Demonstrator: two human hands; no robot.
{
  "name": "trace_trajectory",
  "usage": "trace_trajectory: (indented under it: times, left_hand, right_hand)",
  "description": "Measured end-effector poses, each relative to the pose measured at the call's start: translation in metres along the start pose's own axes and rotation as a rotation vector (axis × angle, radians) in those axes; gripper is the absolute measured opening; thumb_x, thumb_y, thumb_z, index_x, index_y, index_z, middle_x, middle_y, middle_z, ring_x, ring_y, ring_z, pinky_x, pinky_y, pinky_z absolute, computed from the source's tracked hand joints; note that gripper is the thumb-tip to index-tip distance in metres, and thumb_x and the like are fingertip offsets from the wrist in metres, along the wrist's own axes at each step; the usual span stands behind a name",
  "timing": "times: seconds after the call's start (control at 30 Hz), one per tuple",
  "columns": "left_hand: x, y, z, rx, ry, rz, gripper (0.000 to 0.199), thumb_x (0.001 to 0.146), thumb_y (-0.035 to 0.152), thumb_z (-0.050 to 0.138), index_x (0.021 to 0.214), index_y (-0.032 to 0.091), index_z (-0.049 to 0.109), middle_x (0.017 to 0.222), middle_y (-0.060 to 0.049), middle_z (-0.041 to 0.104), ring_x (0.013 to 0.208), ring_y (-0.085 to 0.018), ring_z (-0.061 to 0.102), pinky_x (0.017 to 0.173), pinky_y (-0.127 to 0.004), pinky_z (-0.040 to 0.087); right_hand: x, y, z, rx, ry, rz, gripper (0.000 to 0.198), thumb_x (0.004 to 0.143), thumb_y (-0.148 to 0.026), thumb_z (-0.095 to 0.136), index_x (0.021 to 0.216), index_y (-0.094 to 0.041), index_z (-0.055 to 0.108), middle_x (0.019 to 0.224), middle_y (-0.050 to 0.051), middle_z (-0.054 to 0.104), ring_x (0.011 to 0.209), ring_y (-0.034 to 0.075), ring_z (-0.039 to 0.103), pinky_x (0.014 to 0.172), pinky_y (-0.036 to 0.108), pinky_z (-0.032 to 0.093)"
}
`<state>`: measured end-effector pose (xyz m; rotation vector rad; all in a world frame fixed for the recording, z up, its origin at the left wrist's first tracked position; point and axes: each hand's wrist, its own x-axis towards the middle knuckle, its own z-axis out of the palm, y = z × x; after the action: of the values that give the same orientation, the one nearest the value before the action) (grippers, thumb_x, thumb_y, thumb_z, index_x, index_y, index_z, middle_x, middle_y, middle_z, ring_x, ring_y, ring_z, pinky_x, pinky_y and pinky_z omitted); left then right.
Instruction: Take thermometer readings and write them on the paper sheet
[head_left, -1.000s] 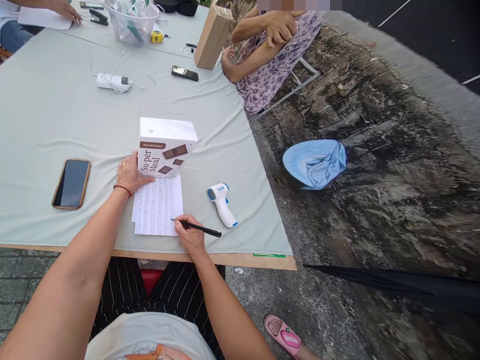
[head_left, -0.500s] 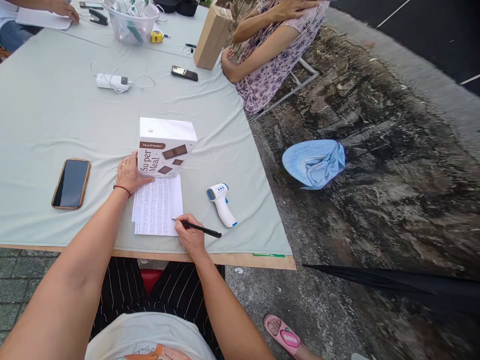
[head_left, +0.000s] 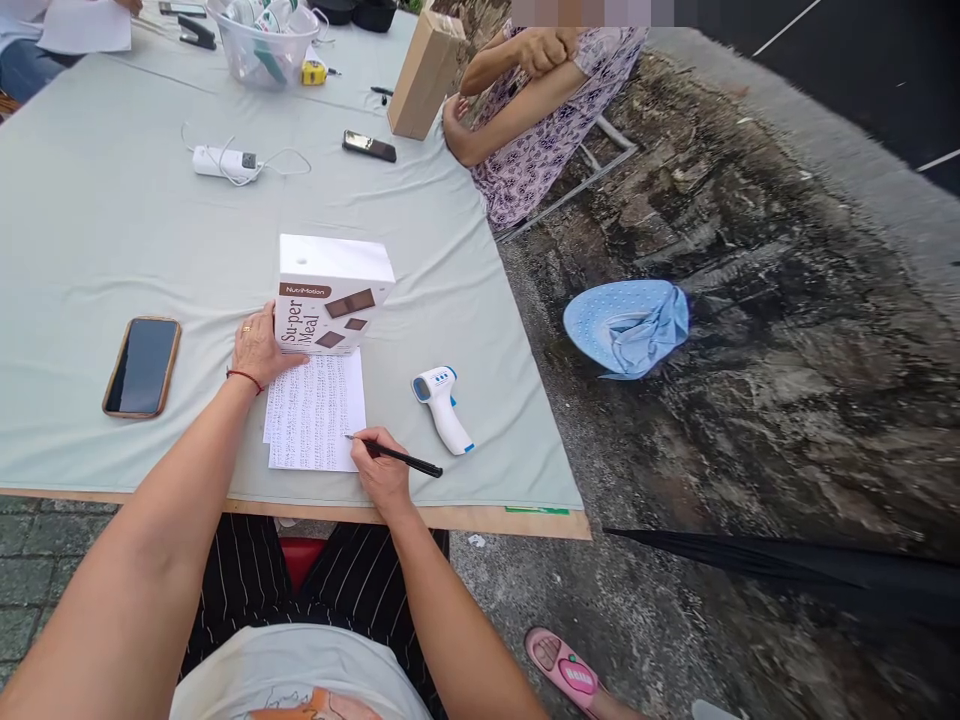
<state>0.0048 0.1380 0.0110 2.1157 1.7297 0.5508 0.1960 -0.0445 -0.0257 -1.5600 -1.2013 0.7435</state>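
A black pen (head_left: 405,457) is pinched in my right hand (head_left: 384,473), its tip touching the lower right of a white sheet (head_left: 315,425) filled with rows of small writing. My left hand (head_left: 257,348) grips the lower left corner of a white Su-per Meal box (head_left: 335,300), thumb along its base over the sheet's top edge and fingers at its side. The box stands upright and covers the upper end of the papers. To the right of the sheet lies a white and blue infrared thermometer (head_left: 442,405). A phone in a brown case (head_left: 142,367) lies left of my left hand.
Farther back on the cloth-covered table (head_left: 90,230) are a white device with a cord (head_left: 225,163), a dark phone (head_left: 369,146), a cardboard box (head_left: 425,75) and a clear basket (head_left: 262,55). Another person's forearm (head_left: 517,115) rests at the right edge. A blue hat (head_left: 630,330) lies on the ground.
The person at the right has shifted a hand on their upper arm. At the far left, another person's hand has drawn back and their paper has moved. My hands stay almost still.
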Motion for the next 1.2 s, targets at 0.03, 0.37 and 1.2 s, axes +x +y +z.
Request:
trace_trajectory:
  times: [0.03,0.37,1.2]
  left_hand:
    - [0.0,0.0,0.0,0.002,-0.001,-0.001,0.102,0.062,0.047,0.083,0.148,0.025,0.031,0.141,-0.011,0.054,0.139,-0.037,0.041,0.117,-0.053,0.031]
    - [0.0,-0.001,0.0,0.001,-0.009,0.002,0.101,0.064,0.045,0.083,0.147,0.02,0.031,0.139,-0.014,0.054,0.139,-0.037,0.04,0.115,-0.054,0.031]
    - [0.003,-0.018,0.012,-0.197,0.166,-0.002,0.072,0.093,0.057,0.045,0.148,0.013,0.034,0.129,-0.016,0.063,0.127,-0.032,0.051,0.109,-0.05,0.037]
  right_hand:
    - [0.0,0.0,0.0,-0.003,-0.001,-0.009,0.012,0.075,-0.032,0.054,0.069,-0.023,0.059,0.061,-0.003,0.058,0.058,0.014,0.051,0.059,0.028,0.043]
    - [-0.002,0.002,0.0,0.012,0.041,-0.019,0.012,0.074,-0.031,0.054,0.068,-0.022,0.06,0.059,-0.004,0.056,0.057,0.013,0.048,0.057,0.027,0.04]
    - [0.054,0.029,-0.026,-0.546,-0.13,-0.476,0.048,0.096,-0.014,0.034,0.139,-0.023,0.051,0.117,0.011,0.059,0.108,0.023,0.056,0.089,0.038,0.05]
